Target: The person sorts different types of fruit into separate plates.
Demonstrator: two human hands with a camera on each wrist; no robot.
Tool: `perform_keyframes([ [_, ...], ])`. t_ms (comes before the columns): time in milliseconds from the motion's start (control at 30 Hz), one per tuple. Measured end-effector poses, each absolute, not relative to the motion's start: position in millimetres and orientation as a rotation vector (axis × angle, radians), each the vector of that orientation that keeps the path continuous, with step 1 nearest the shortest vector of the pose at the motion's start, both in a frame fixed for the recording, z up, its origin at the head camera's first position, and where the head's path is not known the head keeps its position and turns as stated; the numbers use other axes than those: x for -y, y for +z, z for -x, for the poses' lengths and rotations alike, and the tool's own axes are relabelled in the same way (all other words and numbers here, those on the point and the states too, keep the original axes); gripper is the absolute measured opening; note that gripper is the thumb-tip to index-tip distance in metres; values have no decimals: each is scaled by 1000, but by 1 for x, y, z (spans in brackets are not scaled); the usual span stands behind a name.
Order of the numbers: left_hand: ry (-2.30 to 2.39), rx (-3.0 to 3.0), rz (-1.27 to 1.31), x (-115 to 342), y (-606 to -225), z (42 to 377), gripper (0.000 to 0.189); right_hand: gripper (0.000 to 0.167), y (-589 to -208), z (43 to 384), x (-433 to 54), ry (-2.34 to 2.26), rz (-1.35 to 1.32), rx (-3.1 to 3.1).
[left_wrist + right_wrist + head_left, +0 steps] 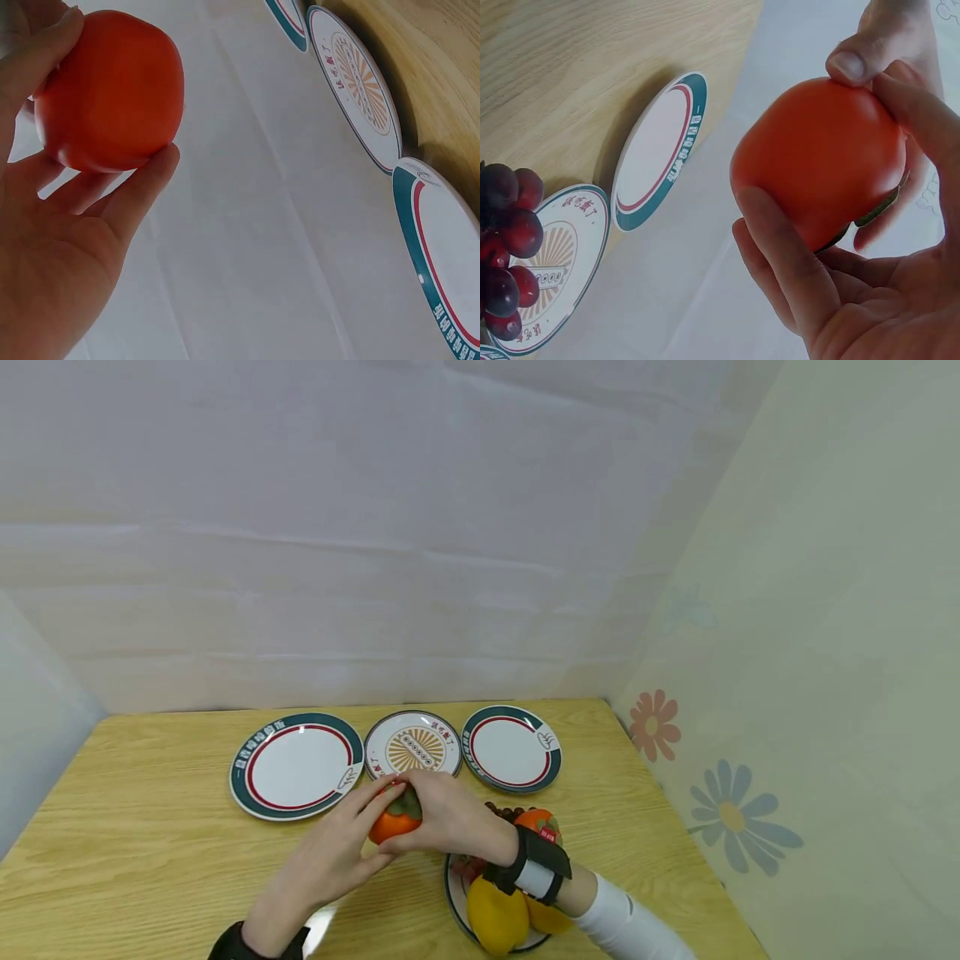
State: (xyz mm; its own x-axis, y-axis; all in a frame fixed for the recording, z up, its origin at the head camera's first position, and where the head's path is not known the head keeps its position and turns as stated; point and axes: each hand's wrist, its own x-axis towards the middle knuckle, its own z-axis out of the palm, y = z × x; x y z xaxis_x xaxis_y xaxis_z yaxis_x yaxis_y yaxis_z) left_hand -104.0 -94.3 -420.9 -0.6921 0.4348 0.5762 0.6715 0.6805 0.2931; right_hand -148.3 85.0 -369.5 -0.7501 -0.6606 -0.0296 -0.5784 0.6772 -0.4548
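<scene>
Wooden table (142, 835), persimmon (395, 827) partly behind both hands (337, 847) (453, 814)

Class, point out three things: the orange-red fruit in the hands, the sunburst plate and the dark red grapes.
Orange-red fruit (112, 90): left wrist view, middle of its smooth side.
Sunburst plate (415, 749): head view, on its printed centre.
Dark red grapes (517, 234): right wrist view, a grape near the bunch's middle.
</scene>
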Motion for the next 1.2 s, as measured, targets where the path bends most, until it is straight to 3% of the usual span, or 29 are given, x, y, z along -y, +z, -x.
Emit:
perform_keyframes([
  [333,-711,2431,665,108,-430,117,70,91,-367,142,-111,-509,989,-2695],
  [833,-745,2826,146,201,-474,183,58,75,-371,138,-158,-606,767,-2807],
  [1200,-737,2854,20,218,-494,192,67,66,-382,141,-182,-709,701,-2859],
])
